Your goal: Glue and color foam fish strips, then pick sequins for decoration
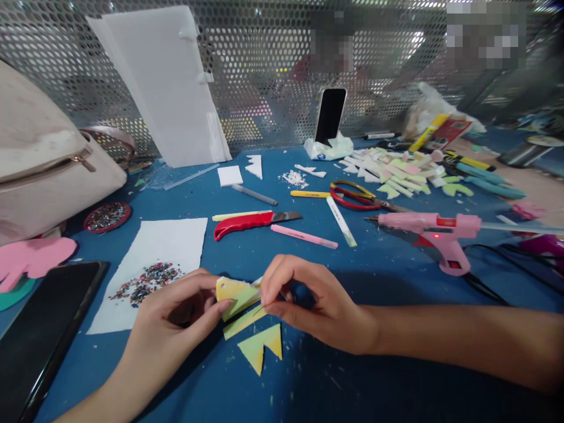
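My left hand (176, 317) pinches a yellow-green foam piece (235, 296) with a small hole near its upper corner. Close to its right end, my right hand (308, 299) has thumb and fingers pressed together; whatever lies between them is too small or hidden to name. Below both hands, a yellow-green strip (242, 322) and a zigzag-cut piece (262, 348) lie on the blue table (335, 388). Beyond them are a red-handled utility knife (244, 223) with its blade out and a pink marker (304, 236).
A pink hot glue gun (440, 226) with cord lies right, near red-handled scissors (359, 197) and piled foam scraps (396, 170). White paper (176, 241) bearing small beads lies left, beside a black phone (48, 329). Another phone (331, 114) stands against the perforated metal panel (273, 70).
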Available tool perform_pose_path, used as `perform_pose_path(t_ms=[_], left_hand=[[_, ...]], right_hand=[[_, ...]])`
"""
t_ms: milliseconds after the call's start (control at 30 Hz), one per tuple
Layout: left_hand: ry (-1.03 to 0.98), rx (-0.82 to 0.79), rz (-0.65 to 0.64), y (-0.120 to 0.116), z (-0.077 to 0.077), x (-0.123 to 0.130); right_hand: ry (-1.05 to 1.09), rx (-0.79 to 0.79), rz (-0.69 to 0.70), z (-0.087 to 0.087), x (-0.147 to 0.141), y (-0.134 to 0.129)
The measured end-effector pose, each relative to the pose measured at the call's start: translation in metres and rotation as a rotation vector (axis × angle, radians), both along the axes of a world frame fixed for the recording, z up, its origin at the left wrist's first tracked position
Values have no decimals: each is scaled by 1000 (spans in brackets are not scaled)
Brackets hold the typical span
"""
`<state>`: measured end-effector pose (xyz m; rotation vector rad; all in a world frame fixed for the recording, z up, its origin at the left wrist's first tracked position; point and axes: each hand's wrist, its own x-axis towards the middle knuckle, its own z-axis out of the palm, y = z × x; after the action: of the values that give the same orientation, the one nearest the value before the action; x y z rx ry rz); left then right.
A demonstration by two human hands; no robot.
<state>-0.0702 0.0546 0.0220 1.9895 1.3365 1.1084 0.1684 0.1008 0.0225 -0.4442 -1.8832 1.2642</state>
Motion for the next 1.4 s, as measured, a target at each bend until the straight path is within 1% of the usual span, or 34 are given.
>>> perform_pose_path(t_ms=[67, 167, 267, 333, 400, 500, 667, 1000, 1400], left_hand=[[47, 7, -11, -2, 1, 0], [110, 67, -39, -2, 5, 1], [106, 103, -85, -2, 10, 5], [83, 73, -91, -2, 12, 9], [67, 11, -72, -2, 12, 13], [38, -84, -59, -2, 12, 20], [30, -202, -94, -5, 12, 27], [15, -269, -108, -8, 11, 31], [-2, -301, -112, -9, 7, 30]], right_hand=[[22, 51, 3, 0, -1, 0], [40, 140, 1, 1, -2, -1], [65, 253, -6, 3, -3, -1], [85, 324, -20, 4, -4, 2], [101, 359, -42, 5, -4, 5], [113, 359, -67, 5, -5, 8], [130, 410, -73, 6, -5, 9], [42, 500, -41, 2, -3, 13], [5, 489, -31, 3, -2, 13]])
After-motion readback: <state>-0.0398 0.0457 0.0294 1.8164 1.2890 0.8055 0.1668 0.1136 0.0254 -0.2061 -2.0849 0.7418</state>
